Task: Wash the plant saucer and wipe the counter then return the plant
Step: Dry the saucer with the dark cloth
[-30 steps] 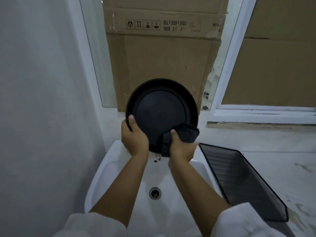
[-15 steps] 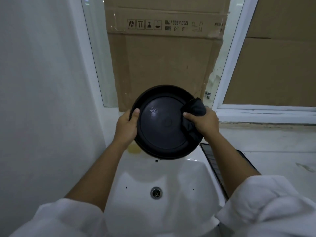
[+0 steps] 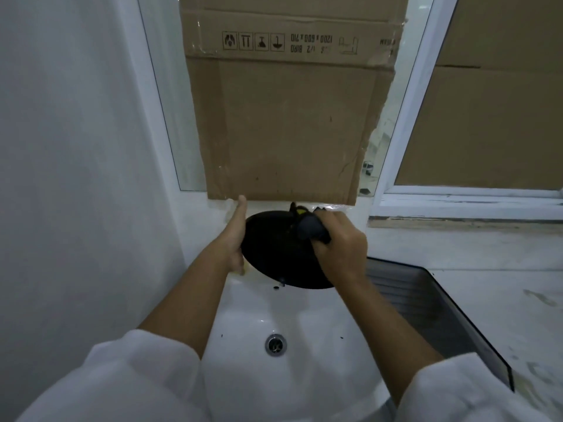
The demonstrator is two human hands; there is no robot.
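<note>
Closest in, two white sleeves (image 3: 137, 379) reach out over a white sink (image 3: 243, 318), its metal drain (image 3: 275, 345) open and a few dark specks scattered on the basin. Above the far end of the basin the black plant saucer (image 3: 274, 257) is held clear of the bowl, tilted. The left hand (image 3: 233, 242) holds the saucer by its left rim, fingers tucked underneath, thumb standing straight up and off the saucer. The right hand (image 3: 341, 248) is curled tight round a dark cloth (image 3: 310, 228) and presses it against the saucer's upper right part. A speck of yellow shows just past the cloth; I can't tell what it is. To the right, a dark ribbed tray (image 3: 426, 309) sits on the pale, stained worktop (image 3: 502, 269) beside the sink. Behind it all, cardboard (image 3: 289, 123) stands against the window frame (image 3: 411, 102).
</note>
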